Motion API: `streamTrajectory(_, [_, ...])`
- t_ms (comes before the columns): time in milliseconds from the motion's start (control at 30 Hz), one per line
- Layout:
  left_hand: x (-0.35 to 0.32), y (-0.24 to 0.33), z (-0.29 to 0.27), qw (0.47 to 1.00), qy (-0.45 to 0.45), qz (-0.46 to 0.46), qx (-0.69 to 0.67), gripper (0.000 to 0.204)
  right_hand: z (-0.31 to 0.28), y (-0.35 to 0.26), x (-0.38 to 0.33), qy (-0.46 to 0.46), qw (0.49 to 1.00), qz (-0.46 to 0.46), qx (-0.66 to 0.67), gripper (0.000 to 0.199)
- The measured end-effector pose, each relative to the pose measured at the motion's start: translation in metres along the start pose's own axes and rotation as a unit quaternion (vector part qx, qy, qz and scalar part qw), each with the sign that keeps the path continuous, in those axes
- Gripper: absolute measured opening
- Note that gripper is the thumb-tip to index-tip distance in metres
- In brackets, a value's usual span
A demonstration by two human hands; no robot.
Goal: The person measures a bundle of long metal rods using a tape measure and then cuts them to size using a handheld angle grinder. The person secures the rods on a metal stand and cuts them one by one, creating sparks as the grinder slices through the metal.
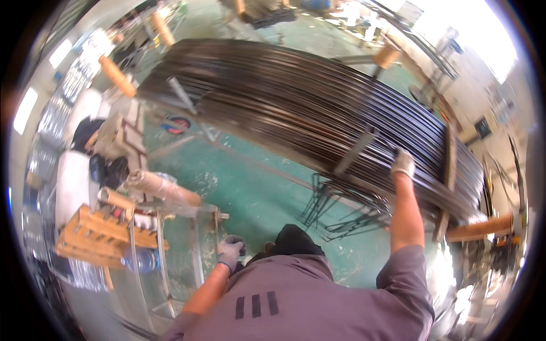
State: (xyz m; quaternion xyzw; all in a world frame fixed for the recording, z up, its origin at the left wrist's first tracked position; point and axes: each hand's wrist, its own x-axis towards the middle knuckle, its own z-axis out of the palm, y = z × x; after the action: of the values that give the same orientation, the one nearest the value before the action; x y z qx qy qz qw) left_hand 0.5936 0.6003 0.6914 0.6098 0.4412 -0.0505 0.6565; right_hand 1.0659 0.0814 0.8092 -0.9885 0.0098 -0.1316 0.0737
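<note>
A wide stack of long dark metal bars (267, 85) lies across a rack in front of me. My right hand (404, 163), in a light work glove, reaches out to the right part of the stack; its fingers look closed round a bar at the near edge, though blur hides the exact grip. My left hand (231, 250), also gloved, hangs low beside my body with the fingers curled in, and I see nothing in it. The metal frame stand (196, 250) is the thing nearest to it.
Bent black wire frames (347, 207) hang or lie below the stack's near edge. An upright metal post (355, 150) rises at that edge. To the left are a wrapped roll (165, 187), a wooden pallet (94, 238) and a blue water bottle (142, 260). The floor (244, 182) is green.
</note>
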Motion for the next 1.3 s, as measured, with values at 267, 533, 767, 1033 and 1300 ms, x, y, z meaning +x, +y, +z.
streamTrajectory(267, [0.083, 0.06, -0.006, 0.999, -0.009, -0.041, -0.027, 0.023, 0.035, 0.012, 0.071, -0.034, 0.998, 0.05, -0.023, 0.055])
streamTrajectory(533, [0.124, 0.204, -0.082, 0.974, 0.165, 0.154, 0.002, 0.017, -0.157, -0.089, 0.071, 0.45, 0.888, 0.051, -0.076, 0.032])
streamTrajectory(767, [0.124, 0.329, -0.187, 0.783, 0.432, 0.412, 0.177, 0.016, -0.057, -0.456, 0.092, 0.228, 0.9, -0.126, 0.35, 0.031])
streamTrajectory(1033, [0.133, 0.274, -0.284, 0.768, 0.574, 0.218, 0.181, 0.017, 0.027, -0.786, 0.01, -0.189, 0.661, -0.336, 0.644, 0.018])
streamTrajectory(1300, [0.128, 0.295, -0.273, 0.799, 0.581, 0.125, 0.09, 0.022, 0.03, -0.999, -0.116, -0.463, 0.515, -0.59, 0.415, 0.018])
